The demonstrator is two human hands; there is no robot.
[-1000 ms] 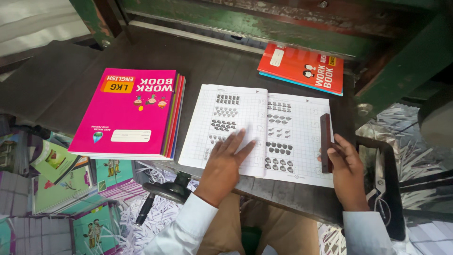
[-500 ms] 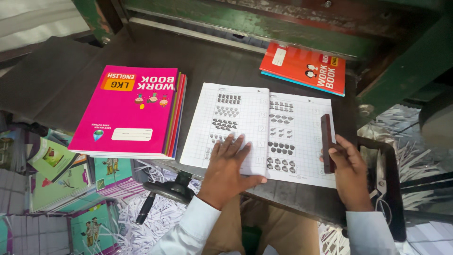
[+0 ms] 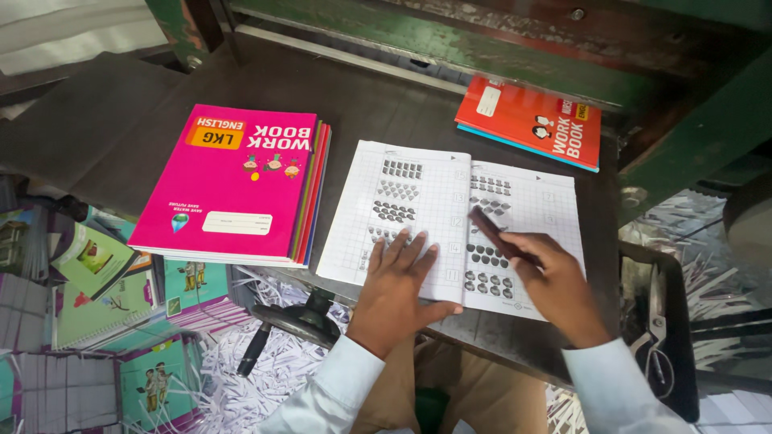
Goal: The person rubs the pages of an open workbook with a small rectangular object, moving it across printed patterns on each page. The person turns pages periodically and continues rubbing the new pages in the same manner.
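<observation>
Dark table (image 3: 104,137): pink workbook stack (image 3: 233,185), perhaps several.

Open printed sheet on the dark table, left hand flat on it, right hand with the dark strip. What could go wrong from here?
1. The printed sheet overhangs the near edge of the table; only the left hand pins it, so it may slide off.
2. The right hand holds the dark strip slanted over the right page; dragging it could crease or smear the page.
3. The pink workbook stack also overhangs; a nudge might tip it.

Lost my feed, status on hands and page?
Left hand flat on open worksheet booklet. Right hand grips dark stick over it. Nothing blocking.
</observation>
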